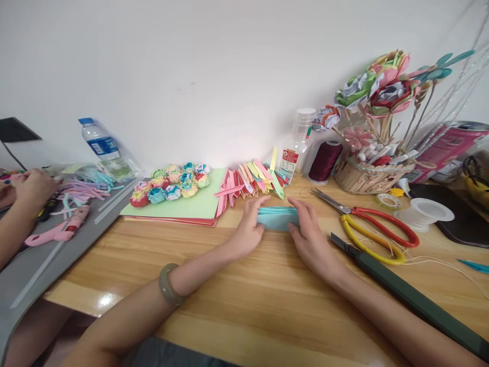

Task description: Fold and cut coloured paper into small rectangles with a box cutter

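Note:
A folded stack of light blue paper (278, 220) is held near the middle of the wooden table (229, 300). My left hand (250, 227) grips its left end, thumb in front and fingers behind. At the right end, my right hand (307, 232) holds it in the same way. Folded strips of pink, yellow and green paper (250, 178) lie just behind my hands. Beside my right hand are scissors (367, 224) with red and yellow handles, and a dark green cutter (405, 290) with its blade pointing toward that hand.
Colourful paper flowers (171, 183) rest on green paper (202, 204). A basket (362, 176), purple thread (325, 162), a clear bottle (296, 148) and a white spool (424, 214) stand right. Left are a water bottle (103, 148), pink glue gun (63, 230) and another person's hands (36, 191).

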The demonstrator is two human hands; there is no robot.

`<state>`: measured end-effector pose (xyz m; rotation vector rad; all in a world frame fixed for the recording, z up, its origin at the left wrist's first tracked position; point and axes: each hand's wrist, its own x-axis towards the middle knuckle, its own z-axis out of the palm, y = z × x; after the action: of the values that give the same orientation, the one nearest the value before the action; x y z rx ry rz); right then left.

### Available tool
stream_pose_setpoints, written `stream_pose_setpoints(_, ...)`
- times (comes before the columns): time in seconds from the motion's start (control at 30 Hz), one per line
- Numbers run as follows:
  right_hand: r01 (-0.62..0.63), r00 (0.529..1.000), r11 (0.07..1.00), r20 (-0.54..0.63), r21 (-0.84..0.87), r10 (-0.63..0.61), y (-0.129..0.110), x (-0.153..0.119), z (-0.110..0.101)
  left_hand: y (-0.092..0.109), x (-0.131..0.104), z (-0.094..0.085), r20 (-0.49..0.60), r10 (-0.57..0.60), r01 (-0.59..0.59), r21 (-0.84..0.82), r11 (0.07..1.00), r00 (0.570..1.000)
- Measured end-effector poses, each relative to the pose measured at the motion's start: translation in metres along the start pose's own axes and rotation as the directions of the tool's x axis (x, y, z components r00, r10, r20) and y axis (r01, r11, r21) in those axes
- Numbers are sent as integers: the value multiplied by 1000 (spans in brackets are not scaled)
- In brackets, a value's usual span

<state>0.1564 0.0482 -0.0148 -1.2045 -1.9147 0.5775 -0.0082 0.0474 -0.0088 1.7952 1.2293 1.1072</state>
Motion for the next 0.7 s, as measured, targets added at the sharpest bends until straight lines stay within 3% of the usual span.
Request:
stream_pose_setpoints(0.47,7,999,982,-32,-190,-13,-5,-2,-8,1,-2,0,-79,-78,79,12,997,994)
stream_pose_setpoints(0.7,69,996,961,70,-268,-52,-3,-7,-9,1,-5,-3,-58,-93,96,47,994,994)
